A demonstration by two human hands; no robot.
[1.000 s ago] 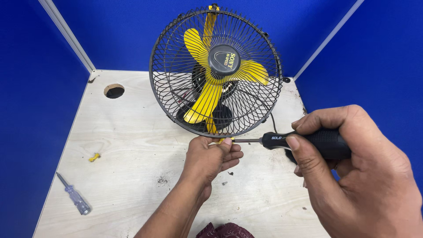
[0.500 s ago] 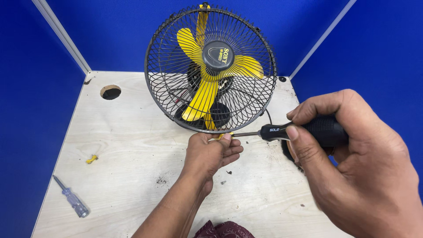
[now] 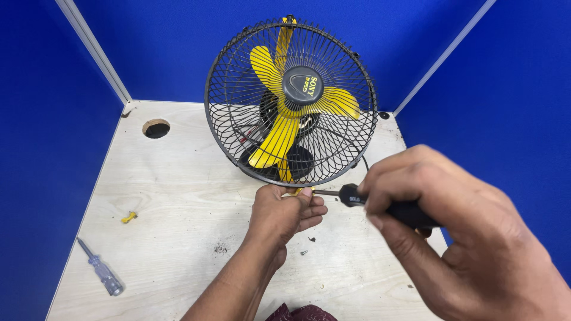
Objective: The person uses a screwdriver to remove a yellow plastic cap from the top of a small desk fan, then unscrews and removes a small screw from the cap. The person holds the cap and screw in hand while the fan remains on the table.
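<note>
Nearest the viewer, the right hand (image 3: 476,238) is clenched around the smooth black handle of a screwdriver with a thin steel shaft (image 3: 380,205). The shaft runs level toward the left, and its tip meets the fingertips of the left hand just under the fan's lower rim.

The left hand (image 3: 284,215) comes up from the near edge, forearm bare, fingers curled and pinched at a small yellow fitting (image 3: 299,191) at the base of the grille. Whether it grips the fitting or only steadies it cannot be told; the fingers hide it.

A scrap of dark red cloth (image 3: 297,312) shows at the very bottom edge.

The counter (image 3: 178,196) is pale plywood, grain visible, matt, with dark specks and grit scattered near the left wrist. At its near left corner lies a small screwdriver with a translucent grey handle (image 3: 101,270), flat and well apart from both hands. Further back on the left sits a tiny yellow plastic piece (image 3: 129,217).

The round table fan with black wire cage and glossy yellow blades (image 3: 291,101) stands upright mid-counter, facing the viewer, with a dark grey round hub cap at the centre. The cage wires radiate in fine spokes.

Behind on the left, a round hole (image 3: 156,128) is cut in the plywood. Flat blue partition walls (image 3: 178,41) close the far side.
</note>
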